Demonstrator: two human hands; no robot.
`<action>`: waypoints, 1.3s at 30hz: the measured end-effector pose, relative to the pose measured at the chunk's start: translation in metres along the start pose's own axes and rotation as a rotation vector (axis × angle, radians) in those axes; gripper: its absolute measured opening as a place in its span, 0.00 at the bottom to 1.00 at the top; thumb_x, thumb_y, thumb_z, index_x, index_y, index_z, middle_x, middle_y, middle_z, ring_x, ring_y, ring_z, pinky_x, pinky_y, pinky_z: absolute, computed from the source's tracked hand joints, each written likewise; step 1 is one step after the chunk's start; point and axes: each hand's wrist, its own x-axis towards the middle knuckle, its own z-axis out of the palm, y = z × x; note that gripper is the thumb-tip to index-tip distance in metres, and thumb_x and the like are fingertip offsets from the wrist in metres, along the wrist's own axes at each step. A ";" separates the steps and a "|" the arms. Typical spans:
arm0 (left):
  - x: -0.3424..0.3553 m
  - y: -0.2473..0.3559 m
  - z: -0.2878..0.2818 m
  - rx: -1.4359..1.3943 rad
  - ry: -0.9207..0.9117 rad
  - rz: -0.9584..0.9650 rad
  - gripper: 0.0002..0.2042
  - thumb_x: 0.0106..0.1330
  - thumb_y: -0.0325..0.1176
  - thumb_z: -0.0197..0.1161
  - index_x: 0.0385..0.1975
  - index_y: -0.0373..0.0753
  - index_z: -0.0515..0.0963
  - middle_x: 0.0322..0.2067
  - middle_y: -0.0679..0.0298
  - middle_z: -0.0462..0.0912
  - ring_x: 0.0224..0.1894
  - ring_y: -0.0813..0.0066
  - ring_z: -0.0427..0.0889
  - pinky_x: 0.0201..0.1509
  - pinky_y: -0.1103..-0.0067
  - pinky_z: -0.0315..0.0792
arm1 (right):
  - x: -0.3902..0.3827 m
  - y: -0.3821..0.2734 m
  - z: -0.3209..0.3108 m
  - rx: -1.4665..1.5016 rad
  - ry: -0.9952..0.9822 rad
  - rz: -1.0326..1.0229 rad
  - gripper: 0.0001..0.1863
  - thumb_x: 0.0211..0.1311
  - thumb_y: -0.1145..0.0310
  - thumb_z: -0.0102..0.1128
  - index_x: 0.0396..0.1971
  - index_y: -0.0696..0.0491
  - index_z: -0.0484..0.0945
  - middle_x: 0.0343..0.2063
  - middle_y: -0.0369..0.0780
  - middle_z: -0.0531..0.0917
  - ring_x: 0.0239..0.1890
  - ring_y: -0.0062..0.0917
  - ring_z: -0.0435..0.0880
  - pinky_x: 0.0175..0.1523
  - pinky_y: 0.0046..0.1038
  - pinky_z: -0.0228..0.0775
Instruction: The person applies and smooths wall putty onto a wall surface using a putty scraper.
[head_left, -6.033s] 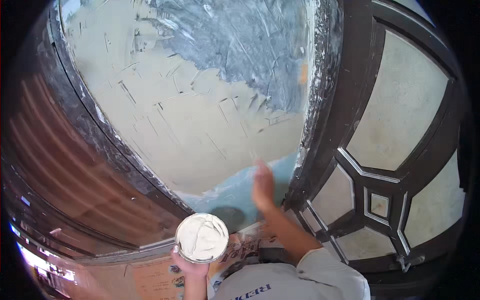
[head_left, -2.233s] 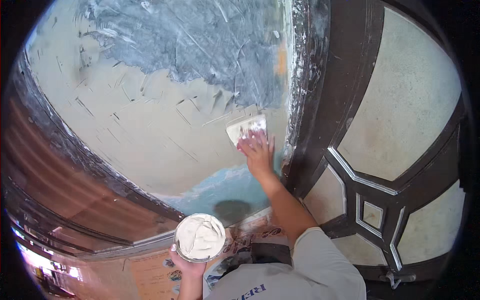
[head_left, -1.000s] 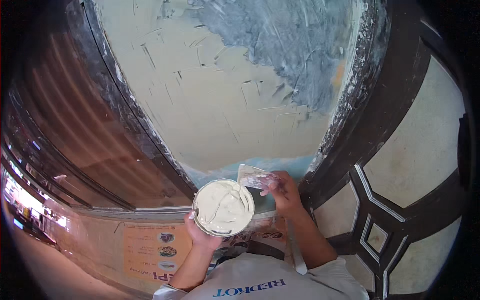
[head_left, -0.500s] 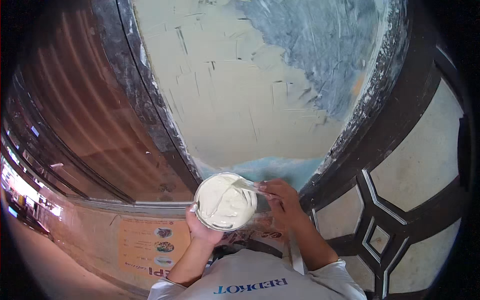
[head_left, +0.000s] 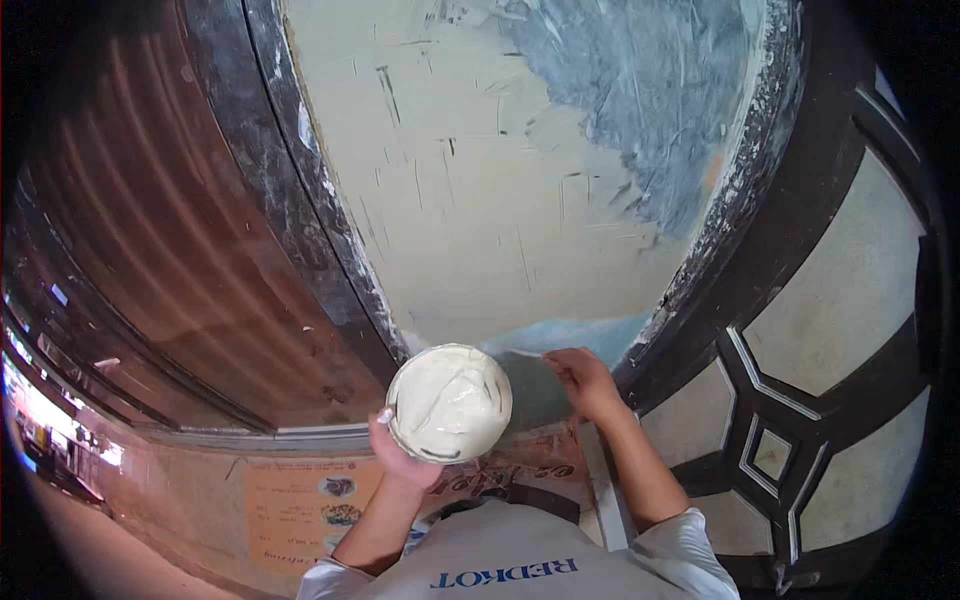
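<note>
My left hand point(head_left: 398, 450) holds a round tub of creamy white paste point(head_left: 448, 400) from its left and underside, above the floor. My right hand point(head_left: 585, 380) grips a putty knife point(head_left: 522, 353), seen almost edge-on, just right of the tub's upper rim. Beyond both hands is a panel point(head_left: 450, 230) coated with pale beige filler, scored in places, with a rough grey-blue patch point(head_left: 620, 90) at upper right and a light blue band point(head_left: 570, 330) near its bottom.
A reddish-brown glossy panel point(head_left: 140, 250) stands left. A dark door point(head_left: 830, 280) with pale inset panels is at right. Printed orange sheets point(head_left: 285, 510) lie below, and a bright opening point(head_left: 30, 390) shows at far left.
My right hand came down from the panel with the putty knife, dipped it into the paste, and has now moved rightward out of it. The view has shifted; the tub sits higher in frame.
</note>
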 end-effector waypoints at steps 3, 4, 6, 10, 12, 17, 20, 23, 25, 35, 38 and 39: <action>0.001 0.005 -0.007 -0.071 -0.012 -0.033 0.37 0.55 0.50 0.53 0.64 0.34 0.63 0.62 0.49 0.67 0.63 0.48 0.67 0.66 0.57 0.63 | 0.003 -0.003 -0.007 0.280 0.118 0.299 0.13 0.65 0.69 0.57 0.46 0.57 0.73 0.37 0.42 0.82 0.39 0.30 0.81 0.42 0.31 0.74; -0.001 0.008 -0.008 -0.060 -0.008 -0.042 0.38 0.54 0.50 0.53 0.64 0.34 0.63 0.62 0.49 0.68 0.62 0.49 0.68 0.66 0.57 0.64 | 0.009 -0.011 -0.013 0.495 0.187 0.416 0.12 0.69 0.66 0.55 0.46 0.57 0.72 0.36 0.41 0.81 0.37 0.25 0.80 0.40 0.29 0.74; -0.001 0.009 -0.007 -0.040 -0.003 -0.036 0.37 0.54 0.51 0.53 0.63 0.34 0.63 0.61 0.49 0.68 0.62 0.49 0.69 0.65 0.57 0.65 | 0.026 -0.037 -0.022 0.630 0.224 0.377 0.13 0.70 0.64 0.52 0.46 0.57 0.71 0.35 0.39 0.81 0.36 0.22 0.79 0.39 0.27 0.74; -0.003 0.008 0.007 -0.035 -0.016 -0.029 0.37 0.53 0.50 0.53 0.62 0.33 0.64 0.59 0.48 0.70 0.59 0.50 0.71 0.63 0.58 0.67 | 0.036 -0.071 -0.019 0.835 0.269 0.312 0.13 0.72 0.62 0.51 0.44 0.58 0.70 0.35 0.39 0.80 0.34 0.20 0.79 0.39 0.25 0.74; -0.004 0.007 0.010 -0.029 0.020 -0.032 0.37 0.53 0.50 0.53 0.62 0.33 0.64 0.59 0.48 0.70 0.59 0.50 0.72 0.63 0.58 0.67 | 0.032 -0.078 -0.013 0.816 0.244 0.274 0.09 0.70 0.68 0.51 0.43 0.57 0.70 0.34 0.39 0.80 0.33 0.22 0.79 0.40 0.26 0.74; -0.008 0.008 0.009 -0.055 -0.029 -0.037 0.37 0.53 0.50 0.53 0.62 0.34 0.64 0.60 0.48 0.69 0.59 0.48 0.71 0.63 0.58 0.67 | 0.015 -0.058 -0.010 0.434 0.069 0.108 0.07 0.66 0.77 0.52 0.43 0.54 0.74 0.36 0.41 0.81 0.37 0.25 0.81 0.40 0.29 0.76; -0.014 0.009 0.004 -0.053 -0.019 -0.036 0.37 0.53 0.51 0.52 0.63 0.34 0.63 0.61 0.48 0.68 0.60 0.47 0.71 0.63 0.57 0.66 | 0.021 -0.042 -0.026 0.137 -0.155 0.108 0.06 0.63 0.74 0.56 0.39 0.56 0.76 0.29 0.43 0.79 0.33 0.25 0.79 0.37 0.30 0.71; -0.014 0.006 -0.002 -0.051 -0.008 -0.013 0.38 0.53 0.51 0.52 0.63 0.34 0.63 0.61 0.48 0.68 0.60 0.47 0.70 0.63 0.57 0.66 | 0.028 -0.046 -0.048 0.257 0.010 0.339 0.10 0.67 0.66 0.55 0.39 0.57 0.75 0.28 0.42 0.80 0.32 0.23 0.79 0.34 0.29 0.71; -0.017 0.002 -0.003 -0.014 0.014 0.000 0.38 0.52 0.51 0.52 0.63 0.34 0.64 0.60 0.48 0.69 0.60 0.47 0.70 0.63 0.57 0.66 | 0.035 -0.053 -0.051 0.456 0.108 0.372 0.14 0.70 0.62 0.53 0.43 0.59 0.73 0.29 0.39 0.80 0.30 0.20 0.79 0.32 0.27 0.72; -0.033 -0.007 0.019 -0.002 -0.057 0.066 0.38 0.56 0.54 0.50 0.65 0.33 0.62 0.62 0.48 0.67 0.61 0.49 0.69 0.64 0.59 0.65 | 0.055 -0.106 -0.072 0.998 0.062 0.303 0.18 0.69 0.64 0.52 0.51 0.59 0.66 0.40 0.40 0.80 0.33 0.20 0.80 0.28 0.24 0.75; -0.036 -0.011 0.026 0.012 -0.073 0.117 0.39 0.56 0.54 0.51 0.66 0.33 0.60 0.63 0.47 0.66 0.62 0.49 0.69 0.65 0.59 0.64 | 0.057 -0.113 -0.074 1.016 0.006 0.260 0.18 0.69 0.64 0.52 0.51 0.59 0.66 0.41 0.41 0.80 0.33 0.21 0.80 0.28 0.25 0.75; -0.037 -0.011 0.029 0.012 -0.070 0.123 0.39 0.56 0.54 0.51 0.66 0.33 0.60 0.63 0.47 0.66 0.62 0.49 0.69 0.65 0.59 0.64 | 0.057 -0.116 -0.075 1.019 -0.001 0.257 0.18 0.69 0.64 0.52 0.51 0.59 0.66 0.41 0.41 0.80 0.33 0.21 0.80 0.28 0.25 0.75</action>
